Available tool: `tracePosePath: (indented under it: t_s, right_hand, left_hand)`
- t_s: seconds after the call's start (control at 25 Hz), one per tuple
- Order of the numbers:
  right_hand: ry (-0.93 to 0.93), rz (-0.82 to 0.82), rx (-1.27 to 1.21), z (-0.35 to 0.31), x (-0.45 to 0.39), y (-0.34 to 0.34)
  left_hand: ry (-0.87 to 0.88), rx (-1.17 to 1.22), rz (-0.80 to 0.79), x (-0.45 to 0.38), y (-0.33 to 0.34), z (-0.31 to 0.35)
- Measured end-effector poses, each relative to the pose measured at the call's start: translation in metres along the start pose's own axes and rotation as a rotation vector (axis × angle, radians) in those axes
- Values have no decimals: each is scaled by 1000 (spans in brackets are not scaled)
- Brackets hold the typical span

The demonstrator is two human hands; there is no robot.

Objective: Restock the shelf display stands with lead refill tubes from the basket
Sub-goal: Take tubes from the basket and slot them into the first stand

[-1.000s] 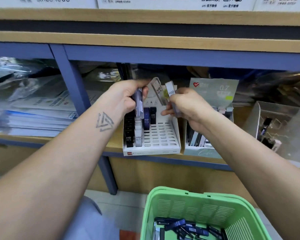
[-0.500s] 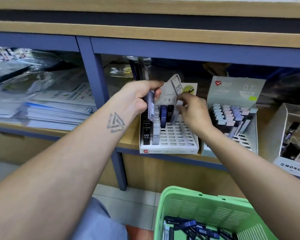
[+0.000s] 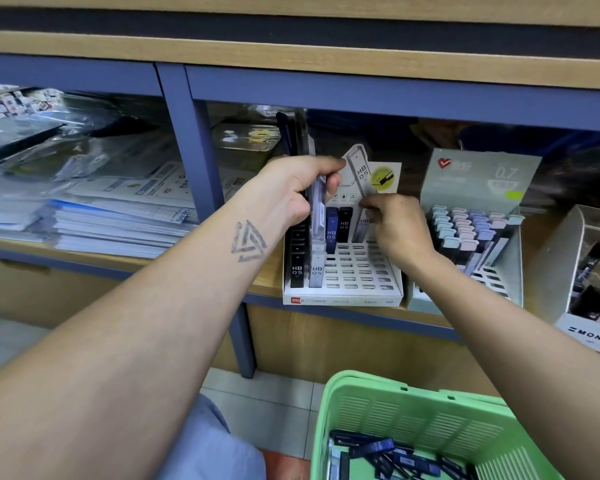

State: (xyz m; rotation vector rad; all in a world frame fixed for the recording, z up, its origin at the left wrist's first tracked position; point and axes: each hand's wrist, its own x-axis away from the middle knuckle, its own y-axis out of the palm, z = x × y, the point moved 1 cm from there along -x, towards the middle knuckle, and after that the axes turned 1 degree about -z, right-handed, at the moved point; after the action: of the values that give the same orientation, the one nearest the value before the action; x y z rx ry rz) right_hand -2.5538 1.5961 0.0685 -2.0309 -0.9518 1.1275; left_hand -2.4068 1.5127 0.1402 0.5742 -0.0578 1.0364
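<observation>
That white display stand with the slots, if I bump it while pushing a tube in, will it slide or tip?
The stand looks like thin card, so probably light and apt to slide. It is mostly unfilled, giving little ballast. Its wide, low base makes tipping seem unlikely.

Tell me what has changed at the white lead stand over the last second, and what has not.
The right hand has brought its pale grey HB tube down from in front of the backing card into a top-row slot of the white stand, fingers still on it. The left hand still grips its bundle of tubes. The green basket stays below.
</observation>
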Motion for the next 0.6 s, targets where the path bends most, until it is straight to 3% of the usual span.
tracePosePath:
  t_s: [0.24, 0.44, 0.52, 0.6]
  right_hand:
    - [-75, 101, 241, -3, -2, 5]
    - [-26, -28, 344, -6, 6, 2]
    - [38, -32, 81, -15, 7, -6]
    - [241, -132, -623, -31, 10, -20]
  left_hand:
    - [-13, -33, -11, -2, 2, -4]
    - [-28, -2, -27, 3, 4, -7]
    - [-21, 19, -31, 3, 4, -8]
    - [7, 33, 2, 0, 4, -8]
